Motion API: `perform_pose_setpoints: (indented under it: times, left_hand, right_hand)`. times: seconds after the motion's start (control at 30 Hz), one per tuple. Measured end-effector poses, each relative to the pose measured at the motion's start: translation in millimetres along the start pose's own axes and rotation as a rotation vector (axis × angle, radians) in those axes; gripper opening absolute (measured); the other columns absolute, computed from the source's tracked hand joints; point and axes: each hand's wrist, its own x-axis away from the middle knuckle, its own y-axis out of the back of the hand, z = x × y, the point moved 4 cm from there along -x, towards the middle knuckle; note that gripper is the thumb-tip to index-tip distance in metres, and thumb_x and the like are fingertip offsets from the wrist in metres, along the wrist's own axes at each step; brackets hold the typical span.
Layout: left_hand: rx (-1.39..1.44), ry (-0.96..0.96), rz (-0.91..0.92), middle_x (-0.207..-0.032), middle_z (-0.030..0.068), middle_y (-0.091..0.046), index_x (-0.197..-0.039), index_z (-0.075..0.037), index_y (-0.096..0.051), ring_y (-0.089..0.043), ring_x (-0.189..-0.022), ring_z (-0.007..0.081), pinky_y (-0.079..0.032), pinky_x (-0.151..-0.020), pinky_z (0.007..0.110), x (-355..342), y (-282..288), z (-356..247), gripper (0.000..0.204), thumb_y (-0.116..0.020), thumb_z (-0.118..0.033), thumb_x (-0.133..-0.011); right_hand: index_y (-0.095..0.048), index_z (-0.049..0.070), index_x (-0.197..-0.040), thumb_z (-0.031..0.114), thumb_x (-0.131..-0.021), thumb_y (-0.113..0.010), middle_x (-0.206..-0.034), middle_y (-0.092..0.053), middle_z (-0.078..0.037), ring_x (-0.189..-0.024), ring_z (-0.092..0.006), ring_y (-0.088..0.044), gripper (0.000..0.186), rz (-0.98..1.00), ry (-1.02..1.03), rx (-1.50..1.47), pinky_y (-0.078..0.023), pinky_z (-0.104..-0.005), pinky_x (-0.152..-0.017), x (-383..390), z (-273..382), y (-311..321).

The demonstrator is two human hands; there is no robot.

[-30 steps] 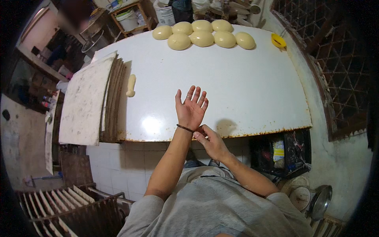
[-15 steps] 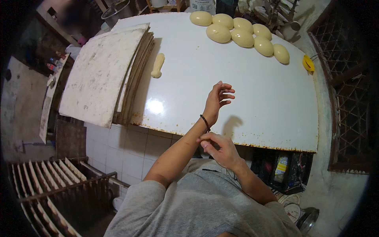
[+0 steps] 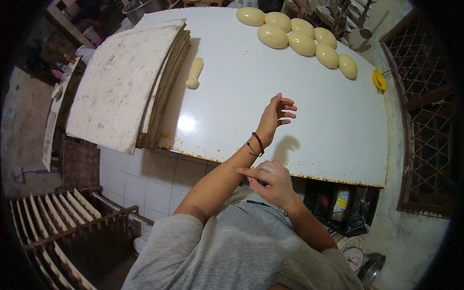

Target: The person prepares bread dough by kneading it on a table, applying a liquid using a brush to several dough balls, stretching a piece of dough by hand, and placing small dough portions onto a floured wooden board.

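Observation:
My left hand [image 3: 279,112] is held over the white table [image 3: 232,116], empty, its fingers apart and loosely bent. A dark cord bracelet [image 3: 256,144] circles that wrist. My right hand [image 3: 271,181] is at the left forearm, the index fingertip against the skin and the thumb apart below it; nothing shows in it. Several glossy, pale yellow oval dough pieces [image 3: 302,43] lie in two rows along the table's far right side. A small long dough piece [image 3: 195,73] with a thicker near end rests left of my hands. Neither hand touches any dough.
Stacked floured boards [image 3: 123,82] cover the table's left end. A yellow scraper-like tool [image 3: 379,80] lies at the right edge, near a grilled window [image 3: 430,116]. At lower left stands a slatted rack [image 3: 63,212]. A dial scale [image 3: 354,258] sits low right. Someone's arm [image 3: 300,8] shows behind the dough.
My right index finger has straightened along the left forearm, a little farther from the bracelet. The bracelet sits looser. The view has shifted slightly; the dough has stayed in place. An arm now shows behind it.

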Motion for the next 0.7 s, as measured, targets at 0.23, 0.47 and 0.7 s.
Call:
perform_pose_setpoints:
  times: [0.23, 0.47, 0.7]
  left_hand:
    - [-0.064, -0.018, 0.013, -0.115, 0.0084, -0.073, -0.120, -0.010, -0.067, -0.069, -0.104, 0.0204, -0.051, -0.095, 0.036, -8, 0, 1, 0.059, -0.042, -0.062, -0.110]
    - [-0.222, -0.110, 0.084, -0.112, 0.0077, -0.073, -0.118, -0.007, -0.068, -0.069, -0.102, 0.0201, -0.052, -0.095, 0.036, -12, -3, 0, 0.052, -0.044, -0.052, -0.112]
    - [-1.377, -0.625, 0.023, -0.147, 0.0112, -0.063, -0.133, -0.009, -0.067, -0.054, -0.141, 0.0299, -0.039, -0.118, 0.052, 5, 59, 17, 0.047, -0.063, -0.045, -0.102]
  right_hand:
    - [-0.078, 0.005, -0.105, 0.007, -0.092, -0.080, -0.082, -0.071, -0.009, -0.070, -0.0180, -0.065, 0.013, -0.120, -0.275, -0.209, -0.054, -0.0312, -0.067, 21, -24, 6]
    - [-0.071, 0.000, -0.087, 0.013, -0.100, -0.075, -0.079, -0.071, -0.008, -0.068, -0.0182, -0.064, 0.019, -0.125, -0.261, -0.228, -0.050, -0.0333, -0.067, 6, -28, 0]
    - [-0.067, 0.004, -0.132, 0.026, -0.106, -0.065, -0.130, -0.071, -0.019, -0.116, -0.0334, -0.068, 0.034, -0.311, -0.539, 0.278, -0.053, -0.0418, -0.100, 70, -199, 18]
